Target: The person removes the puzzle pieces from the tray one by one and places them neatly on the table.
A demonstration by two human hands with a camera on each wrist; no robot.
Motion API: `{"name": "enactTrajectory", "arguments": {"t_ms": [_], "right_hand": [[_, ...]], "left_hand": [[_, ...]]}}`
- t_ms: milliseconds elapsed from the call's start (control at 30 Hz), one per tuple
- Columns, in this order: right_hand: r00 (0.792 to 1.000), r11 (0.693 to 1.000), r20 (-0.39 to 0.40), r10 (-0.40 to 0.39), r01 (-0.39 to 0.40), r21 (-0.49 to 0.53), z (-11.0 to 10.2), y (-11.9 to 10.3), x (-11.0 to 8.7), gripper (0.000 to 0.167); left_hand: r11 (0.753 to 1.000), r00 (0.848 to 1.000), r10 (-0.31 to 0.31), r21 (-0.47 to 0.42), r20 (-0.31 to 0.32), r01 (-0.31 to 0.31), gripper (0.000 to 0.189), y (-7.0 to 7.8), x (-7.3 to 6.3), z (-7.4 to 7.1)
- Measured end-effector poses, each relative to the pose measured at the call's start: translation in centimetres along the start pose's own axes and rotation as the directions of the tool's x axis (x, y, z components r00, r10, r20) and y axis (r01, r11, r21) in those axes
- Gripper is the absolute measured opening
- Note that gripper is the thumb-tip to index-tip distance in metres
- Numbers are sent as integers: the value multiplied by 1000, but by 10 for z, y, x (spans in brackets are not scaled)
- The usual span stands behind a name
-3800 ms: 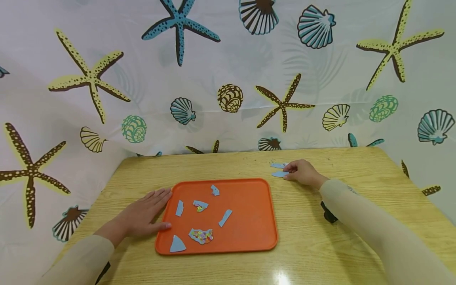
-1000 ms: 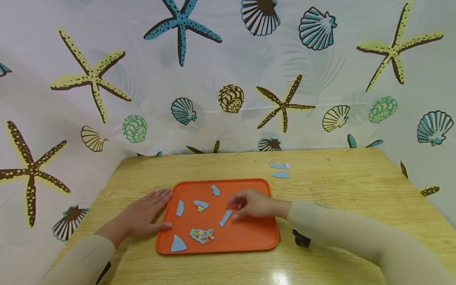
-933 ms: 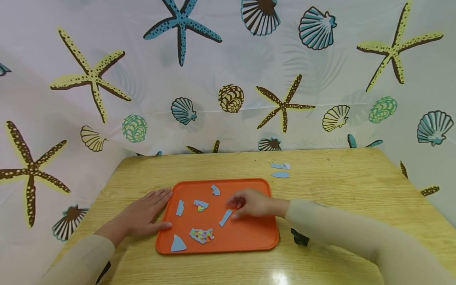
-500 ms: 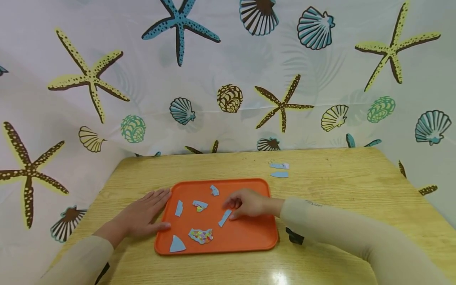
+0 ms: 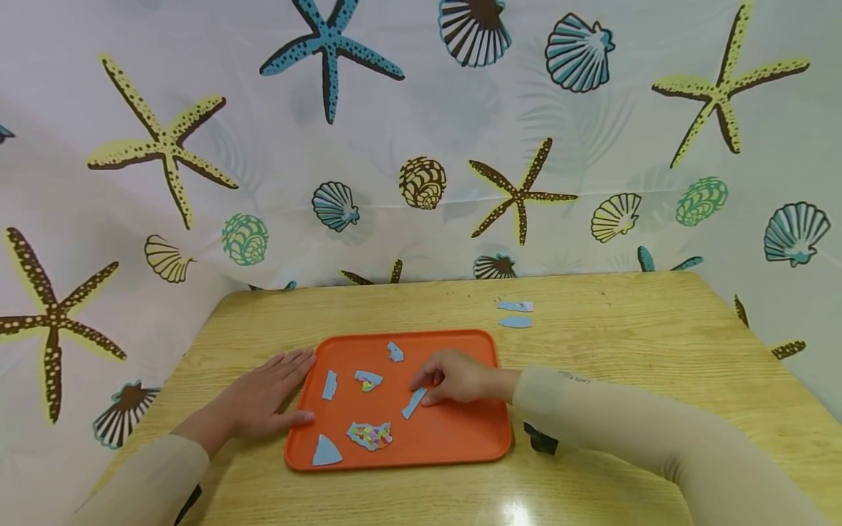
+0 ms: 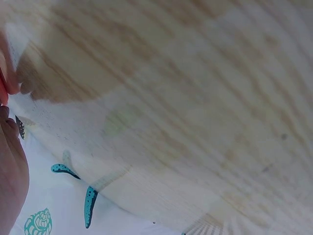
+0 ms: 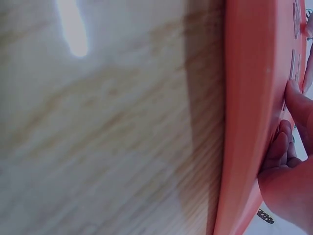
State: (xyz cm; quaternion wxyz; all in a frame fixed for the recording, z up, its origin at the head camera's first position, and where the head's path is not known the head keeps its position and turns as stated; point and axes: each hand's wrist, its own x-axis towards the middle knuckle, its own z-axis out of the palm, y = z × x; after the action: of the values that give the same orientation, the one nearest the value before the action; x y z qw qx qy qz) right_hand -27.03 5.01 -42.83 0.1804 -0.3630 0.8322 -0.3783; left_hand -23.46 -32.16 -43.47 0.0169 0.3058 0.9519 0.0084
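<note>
Strip of plain pale-blue, thin, flat material (image 5: 414,404) at the right hand's eight o'clock

Bearings from the head view, twelve being the far side. Strip lies flat on the orange rectangular tray with rounded corners (image 5: 460,438), a little toward three o'clock of the tray's middle. Tray sits on the wood-grained desk (image 5: 395,500). Long axis of the strip runs roughly from half past seven to half past one, so its far end points up to the right hand (image 5: 455,376), much the nearer of the two.

Right hand: fingers curled, index fingertip and thumb on either side of the strip's far end, thumb seemingly touching it. Whether they pinch it, cannot tell; the right wrist view, nearly edge-on, does not settle it.

Left hand (image 5: 270,394): nine o'clock from the strip and well apart, laid flat by the tray's near-nine rim, fingers straight, thumb stretched out over the edge. Holds nothing visible.

Look of the strip: narrow, long sides close to straight, no coloured patches showing. Too small to judge the ends. Contrast at its eight o'clock: a broad, ragged piece mottled pink, yellow and orange on pale blue (image 5: 370,435). At ten, a smaller pale-blue piece with a yellow-green patch (image 5: 368,380). At eleven, a small pale-blue notched fragment (image 5: 395,351).
</note>
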Motion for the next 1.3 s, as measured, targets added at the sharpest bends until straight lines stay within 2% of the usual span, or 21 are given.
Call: {"name": "enactTrajectory", "arguments": {"t_ms": [167,567,800,1100,1300], "right_hand": [[1000,1000,-13,26,-26,-6,1,-2,-1,20],[998,998,-36,42,-43,-50,0,-4,0,12],[998,998,-38,51,-53,-44,0,-2,-1,10],[997,997,-33,68,-67,25,-1,0,0,10],[998,998,-43,37,-35,45,-1,3,0,9]], "left_hand": [[1000,1000,-10,8,14,10,96,-2,0,2],[1000,999,19,9,-28,-19,93,-1,-1,1],[1000,1000,-3,6,-6,3,95,-2,0,2],[1000,1000,-11,8,2,11,95,-2,-1,3],[1000,1000,-12,9,4,12,95,-1,-1,2]]}}
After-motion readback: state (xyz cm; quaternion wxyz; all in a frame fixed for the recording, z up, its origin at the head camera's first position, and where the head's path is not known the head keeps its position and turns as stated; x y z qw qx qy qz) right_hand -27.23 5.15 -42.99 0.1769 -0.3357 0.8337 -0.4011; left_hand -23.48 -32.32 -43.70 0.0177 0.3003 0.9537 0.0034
